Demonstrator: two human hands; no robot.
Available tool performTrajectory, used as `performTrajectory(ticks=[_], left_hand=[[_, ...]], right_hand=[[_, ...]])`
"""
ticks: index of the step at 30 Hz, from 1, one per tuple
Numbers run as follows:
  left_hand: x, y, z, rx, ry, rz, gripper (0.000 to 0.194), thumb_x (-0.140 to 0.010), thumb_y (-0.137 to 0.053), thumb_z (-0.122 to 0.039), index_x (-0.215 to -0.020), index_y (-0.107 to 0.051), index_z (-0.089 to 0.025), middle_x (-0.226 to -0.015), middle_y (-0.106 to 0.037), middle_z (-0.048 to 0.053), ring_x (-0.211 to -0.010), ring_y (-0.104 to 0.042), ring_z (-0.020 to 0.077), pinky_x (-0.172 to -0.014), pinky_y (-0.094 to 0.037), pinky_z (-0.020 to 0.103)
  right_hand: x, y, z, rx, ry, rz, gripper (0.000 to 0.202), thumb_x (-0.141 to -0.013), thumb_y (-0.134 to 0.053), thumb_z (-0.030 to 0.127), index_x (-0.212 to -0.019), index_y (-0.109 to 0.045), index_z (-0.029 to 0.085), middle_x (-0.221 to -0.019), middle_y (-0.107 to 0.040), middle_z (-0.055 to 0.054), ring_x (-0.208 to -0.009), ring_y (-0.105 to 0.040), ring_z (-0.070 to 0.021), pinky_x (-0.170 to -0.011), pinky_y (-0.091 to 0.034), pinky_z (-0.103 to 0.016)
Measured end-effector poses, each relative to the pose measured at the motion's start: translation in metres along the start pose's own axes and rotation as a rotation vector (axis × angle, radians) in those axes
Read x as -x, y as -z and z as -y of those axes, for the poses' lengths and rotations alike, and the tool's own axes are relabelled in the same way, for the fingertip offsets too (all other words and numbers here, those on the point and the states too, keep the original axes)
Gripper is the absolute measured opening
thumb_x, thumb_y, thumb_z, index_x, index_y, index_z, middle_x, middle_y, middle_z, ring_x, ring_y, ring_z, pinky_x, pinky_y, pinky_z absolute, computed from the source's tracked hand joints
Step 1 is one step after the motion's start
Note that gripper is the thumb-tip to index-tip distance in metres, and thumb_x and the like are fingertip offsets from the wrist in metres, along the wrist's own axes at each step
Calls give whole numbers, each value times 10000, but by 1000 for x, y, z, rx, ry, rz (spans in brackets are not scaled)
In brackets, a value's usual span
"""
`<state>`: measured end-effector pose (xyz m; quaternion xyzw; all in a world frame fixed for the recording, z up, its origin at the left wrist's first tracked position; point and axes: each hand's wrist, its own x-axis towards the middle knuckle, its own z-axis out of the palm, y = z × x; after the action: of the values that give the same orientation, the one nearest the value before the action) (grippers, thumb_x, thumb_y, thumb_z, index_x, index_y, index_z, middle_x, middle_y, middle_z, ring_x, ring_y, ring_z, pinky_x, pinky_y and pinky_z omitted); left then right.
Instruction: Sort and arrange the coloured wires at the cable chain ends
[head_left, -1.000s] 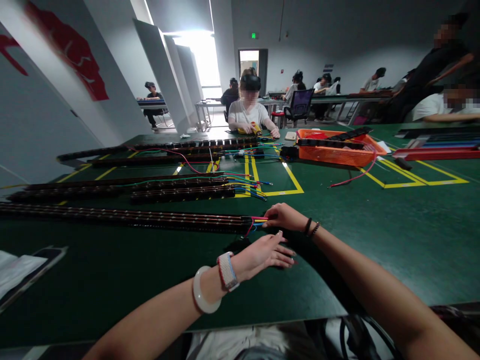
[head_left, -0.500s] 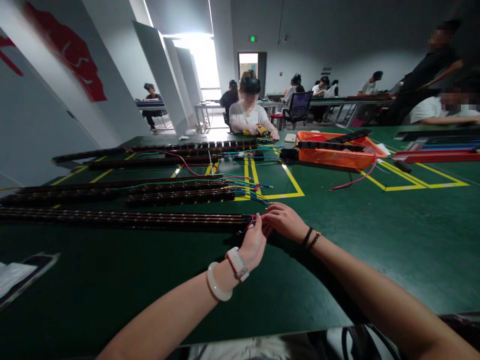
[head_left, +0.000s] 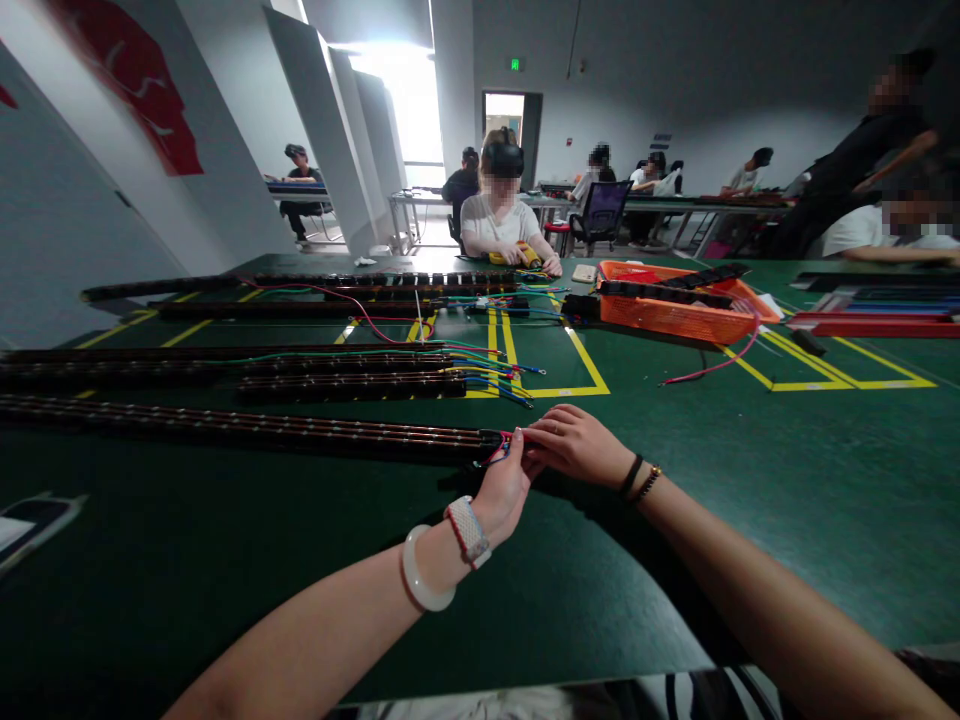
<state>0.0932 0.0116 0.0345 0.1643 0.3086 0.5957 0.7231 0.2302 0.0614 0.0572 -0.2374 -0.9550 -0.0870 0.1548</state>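
A long dark strip assembly (head_left: 300, 423) lies across the green table (head_left: 315, 510), its right end close to my hands. Red and blue wires come out of that end. My left hand (head_left: 506, 482) is closed on the wires, thumb uppermost. My right hand (head_left: 574, 440) touches it from the right, its fingers pinched on the same wires; the fingertips are partly hidden. Just beyond lie shorter dark strips (head_left: 352, 385) with blue and yellow leads (head_left: 499, 388) that end in metal terminals.
More dark strips (head_left: 390, 285) lie farther back. An orange basket (head_left: 660, 318) holds dark parts, with a red wire (head_left: 720, 365) hanging out. Across the table a person (head_left: 499, 215) holds a yellow tool (head_left: 525, 256). A dark-framed object (head_left: 37, 530) lies at the left edge.
The view has shifted slightly. My right hand has turned a little and its wrist sits farther right. My left hand keeps its closed grasp at the strip's end.
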Motion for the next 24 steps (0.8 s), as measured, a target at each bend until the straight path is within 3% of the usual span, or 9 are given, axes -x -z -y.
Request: performTrajectory(ticks=[7,17,20,24], left_hand=[[1,4,0,-82,44,14,252,-918,-450,-304,-883,-596,-102,-944,-674,127,-955,-628,176,-977,-430,369],[4,1,0,-112,15,-11,251,-930,-422,-282,-870,-593,-109,-902,-691,121,-963,-633,181,-981,-425,391],[5,0,-1,-116,17,3,270,-919,-441,-313,-910,-601,-96,-930,-690,138,-953,-639,200,-980,-424,406],[7,-1,-3,-149,33,-31,273,-894,-487,-338,-912,-605,-93,-904,-692,149,-924,-649,222,-959,-439,422]], right_hand=[[11,-1,-12,-85,-119,-16,283,-919,-433,371,-963,-630,172,-830,-650,-82,-799,-553,-179,-794,-403,-338],[11,0,-12,135,-82,43,318,-955,-360,297,-803,-611,175,-752,-621,-64,-709,-500,-161,-747,-340,-316],[7,0,-19,35,-158,30,291,-937,-413,342,-829,-629,179,-782,-643,-63,-747,-522,-168,-744,-342,-313],[-3,-5,-35,-280,-282,35,299,-885,-503,423,-817,-654,175,-765,-658,-54,-730,-544,-158,-712,-373,-289]])
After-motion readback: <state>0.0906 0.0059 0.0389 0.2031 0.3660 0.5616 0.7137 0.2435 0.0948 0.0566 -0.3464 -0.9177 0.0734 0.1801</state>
